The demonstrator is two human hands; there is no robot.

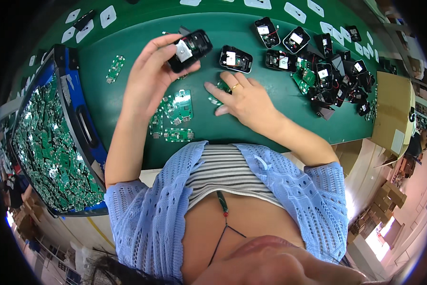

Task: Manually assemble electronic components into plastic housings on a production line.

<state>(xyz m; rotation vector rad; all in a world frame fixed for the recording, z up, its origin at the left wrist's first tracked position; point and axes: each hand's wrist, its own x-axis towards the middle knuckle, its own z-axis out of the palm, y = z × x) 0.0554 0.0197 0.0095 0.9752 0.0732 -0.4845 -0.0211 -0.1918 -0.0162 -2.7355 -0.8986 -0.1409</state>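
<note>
My left hand (pixel 151 71) holds a black plastic housing (pixel 198 46) above the table, its fingers closed around one end. The housing is tilted, with a white rectangular part and some green circuitry inside. My right hand (pixel 245 100), wearing a ring, rests low over the table with its fingers apart. Beneath its index finger lies a small green circuit board (pixel 214 100), mostly covered. Just beyond that hand sits another black housing (pixel 242 61) with a white part in it. Several green circuit boards (pixel 179 135) lie between my forearms.
On the right, black housings (pixel 323 83) with thin wires are heaped beside more boards. A blue-framed crate (pixel 87 126) full of green boards stands at the left. One board (pixel 115 69) lies near it. A cardboard box (pixel 393 111) is at the table's right end.
</note>
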